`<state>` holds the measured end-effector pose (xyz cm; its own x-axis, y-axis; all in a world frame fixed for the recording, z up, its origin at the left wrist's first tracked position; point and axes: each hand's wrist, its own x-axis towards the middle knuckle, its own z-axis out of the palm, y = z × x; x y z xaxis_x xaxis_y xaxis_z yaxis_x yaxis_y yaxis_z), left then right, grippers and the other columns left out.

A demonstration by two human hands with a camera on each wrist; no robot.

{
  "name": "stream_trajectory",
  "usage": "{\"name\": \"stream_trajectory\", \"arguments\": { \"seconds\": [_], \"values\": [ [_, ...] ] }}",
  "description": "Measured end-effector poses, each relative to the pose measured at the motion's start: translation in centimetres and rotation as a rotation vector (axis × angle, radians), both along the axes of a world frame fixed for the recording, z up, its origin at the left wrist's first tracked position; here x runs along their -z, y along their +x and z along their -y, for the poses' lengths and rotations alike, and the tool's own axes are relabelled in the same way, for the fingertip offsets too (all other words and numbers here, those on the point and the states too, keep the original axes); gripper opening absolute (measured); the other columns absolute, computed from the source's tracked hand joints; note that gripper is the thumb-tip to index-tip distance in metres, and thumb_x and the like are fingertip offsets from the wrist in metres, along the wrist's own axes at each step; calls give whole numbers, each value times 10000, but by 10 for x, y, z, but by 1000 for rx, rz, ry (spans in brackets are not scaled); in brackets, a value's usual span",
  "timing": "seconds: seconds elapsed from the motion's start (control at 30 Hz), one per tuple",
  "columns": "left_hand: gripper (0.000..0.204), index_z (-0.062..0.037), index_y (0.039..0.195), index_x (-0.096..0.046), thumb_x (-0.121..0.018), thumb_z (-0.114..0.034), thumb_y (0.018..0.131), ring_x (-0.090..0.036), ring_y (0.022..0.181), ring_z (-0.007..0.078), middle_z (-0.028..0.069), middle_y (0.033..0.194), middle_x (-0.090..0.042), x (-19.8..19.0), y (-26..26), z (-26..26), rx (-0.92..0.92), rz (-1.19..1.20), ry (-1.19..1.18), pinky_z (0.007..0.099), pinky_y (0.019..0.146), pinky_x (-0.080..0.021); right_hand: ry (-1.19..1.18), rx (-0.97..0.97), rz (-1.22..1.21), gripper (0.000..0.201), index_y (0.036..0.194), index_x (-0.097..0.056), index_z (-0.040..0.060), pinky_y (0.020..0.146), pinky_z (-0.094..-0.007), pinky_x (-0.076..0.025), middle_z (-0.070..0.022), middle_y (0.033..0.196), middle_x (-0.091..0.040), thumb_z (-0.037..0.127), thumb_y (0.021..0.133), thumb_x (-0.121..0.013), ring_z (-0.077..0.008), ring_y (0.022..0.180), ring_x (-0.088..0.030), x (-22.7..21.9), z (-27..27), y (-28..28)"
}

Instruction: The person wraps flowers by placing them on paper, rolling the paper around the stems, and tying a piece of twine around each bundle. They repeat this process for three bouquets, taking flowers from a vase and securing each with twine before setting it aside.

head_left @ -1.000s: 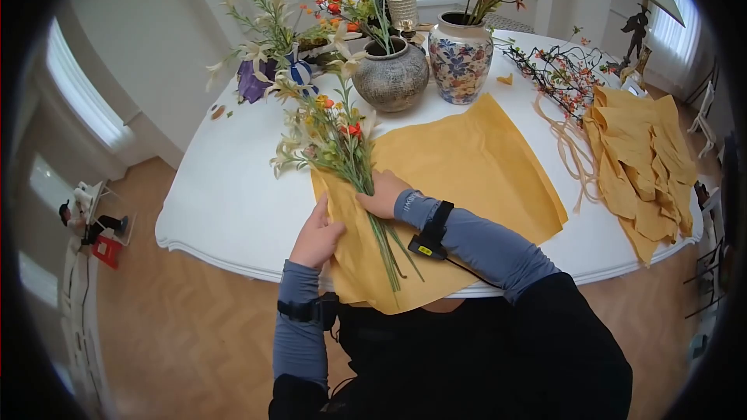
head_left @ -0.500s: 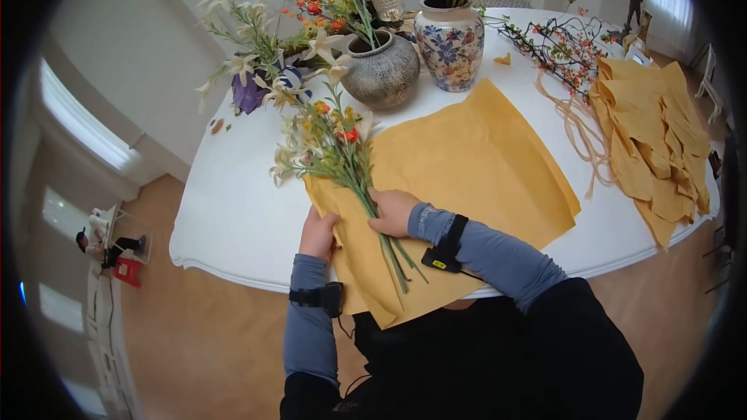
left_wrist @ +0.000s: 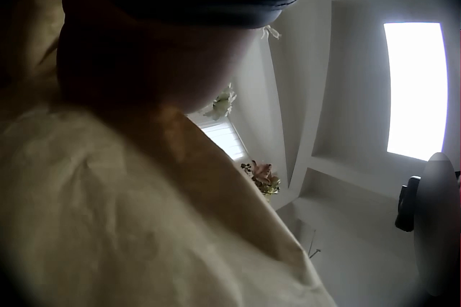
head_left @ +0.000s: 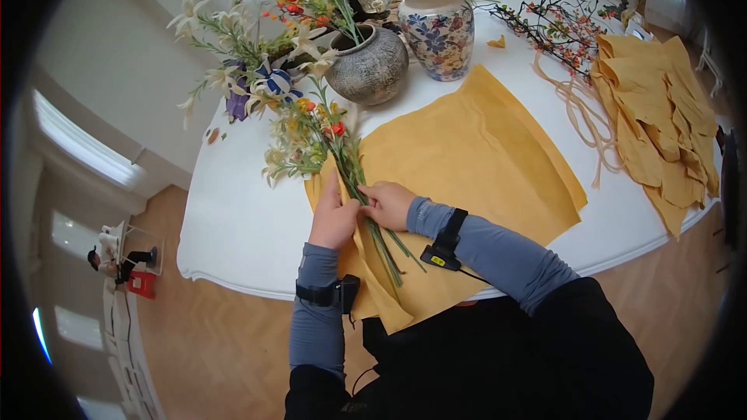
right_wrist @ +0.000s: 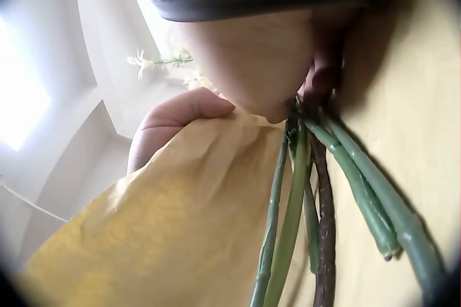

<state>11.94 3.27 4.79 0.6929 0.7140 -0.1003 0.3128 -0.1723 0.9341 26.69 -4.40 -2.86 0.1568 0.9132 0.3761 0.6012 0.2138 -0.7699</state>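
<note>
A bouquet of artificial flowers [head_left: 299, 140], with white lilies and orange and yellow blooms, lies slanted on a sheet of yellow wrapping paper [head_left: 467, 148]. My right hand [head_left: 391, 207] grips the stems just below the leaves. Bare green and brown stems [right_wrist: 288, 213] fan out beneath it in the right wrist view. My left hand [head_left: 334, 222] pinches the paper's left edge, raised and folded in against the stems, its thumb close to my right fingers. That raised paper [left_wrist: 144, 213] fills much of the left wrist view, where the hand is dark and blurred.
Behind the paper stand a grey round vase [head_left: 366, 66] and a floral-patterned vase [head_left: 438, 31]. Further lilies [head_left: 226, 23] are at the back left. On the right lie flowering twigs [head_left: 545, 27], ribbon strands [head_left: 576, 117] and stacked yellow sheets [head_left: 661, 117]. A seated person [head_left: 117, 260] is far left.
My left hand has carried the paper's left edge up and rightward over the stems, closer to my right hand. The right hand keeps its grip on the stems. The head view has shifted slightly.
</note>
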Motion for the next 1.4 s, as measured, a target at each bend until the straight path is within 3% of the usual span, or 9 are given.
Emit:
{"name": "stream_trajectory", "arguments": {
  "seconds": [0.23,0.3,0.4,0.73,0.8,0.93,1.0,1.2,1.4],
  "values": [
    [769,64,1520,-287,-632,-194,883,-624,641,149,151,862,-668,35,30,-9,83,-378,447,295,567,-505,-256,-144,-86,268,1092,-602,-48,747,-433,-542,-256,923,-667,118,903,-509,-392,834,-666,1,-8,26],
    [755,83,1494,-327,-624,-310,922,-657,689,208,156,839,-665,36,31,-7,118,-450,567,333,627,-528,-362,-158,-945,304,1097,-590,-56,705,-424,-595,-252,922,-683,154,910,-474,-368,802,-699,12,-14,27],
    [691,54,1460,-403,-614,-346,936,-674,752,248,163,891,-688,30,28,4,140,-471,475,353,701,-539,-674,-182,-961,349,1097,-585,-46,629,-421,-622,-206,871,-688,216,906,-454,-327,738,-711,-25,-1,44],
    [380,-3,1246,-633,-499,-244,984,-675,938,275,196,976,-702,2,20,18,347,-403,387,350,870,-503,-1022,-512,-762,376,978,-661,20,510,-289,-555,-95,811,-711,359,921,-507,-169,647,-693,-53,23,61],
    [394,-22,1243,-625,-485,-236,943,-636,1038,414,258,1075,-680,6,19,14,431,-390,411,436,881,-502,-1013,-472,-503,479,955,-658,33,499,-244,-516,-75,817,-704,502,952,-560,-132,655,-677,-63,28,53],
    [387,-18,1245,-629,-542,-210,921,-671,903,333,223,937,-680,8,13,16,401,-393,529,395,784,-514,-994,-534,-291,376,810,-651,59,493,-201,-455,-24,784,-688,403,961,-646,-72,627,-631,-45,22,52],
    [446,-35,1316,-612,-626,-105,876,-518,641,119,41,729,-558,2,11,15,318,-409,345,284,614,-454,-996,-521,-312,264,794,-653,92,490,-223,-439,1,754,-685,315,930,-696,-63,608,-604,-44,24,51],
    [600,4,1325,-519,-757,-181,805,-479,587,121,-10,684,-477,24,-8,-2,-272,-130,408,294,558,-431,-996,-505,-159,270,772,-633,84,478,-229,-425,8,743,-694,299,915,-714,-64,589,-599,-59,28,46],
    [671,88,1200,-493,-815,-361,819,-549,745,128,68,885,-562,39,-17,-3,-292,-207,165,272,643,-491,-1007,-479,-184,267,773,-635,54,469,-254,-431,-26,739,-701,262,934,-682,-88,568,-597,-50,24,48]
  ]
}}
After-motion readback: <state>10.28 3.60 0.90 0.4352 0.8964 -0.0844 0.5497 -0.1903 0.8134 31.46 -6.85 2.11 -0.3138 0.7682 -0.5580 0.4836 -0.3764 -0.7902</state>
